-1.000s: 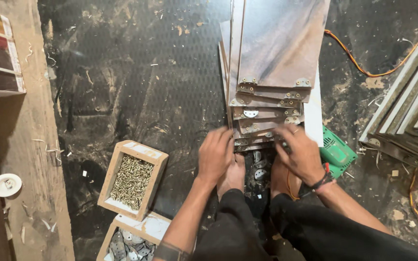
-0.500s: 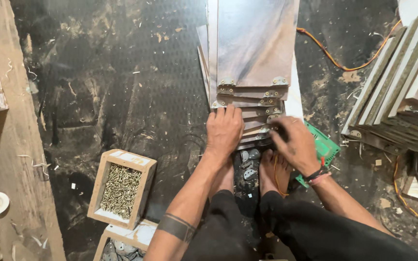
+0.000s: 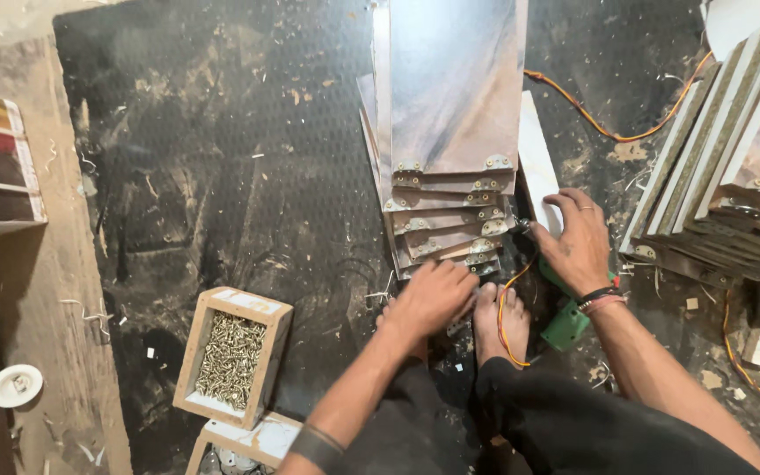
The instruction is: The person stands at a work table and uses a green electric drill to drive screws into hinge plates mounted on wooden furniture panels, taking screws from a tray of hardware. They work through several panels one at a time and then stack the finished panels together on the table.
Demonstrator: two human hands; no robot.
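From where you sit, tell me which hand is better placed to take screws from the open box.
Left. The left hand rests at the near edge of the stacked panels, on the same side as the box of screws. The right hand is across the stack, over the green drill.

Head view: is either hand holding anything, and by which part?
Right hand grips the green drill by its body. Left hand rests on the panel stack's near edge.

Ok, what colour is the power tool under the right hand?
Green, in the head view: the power tool lies on the floor beneath the right hand.
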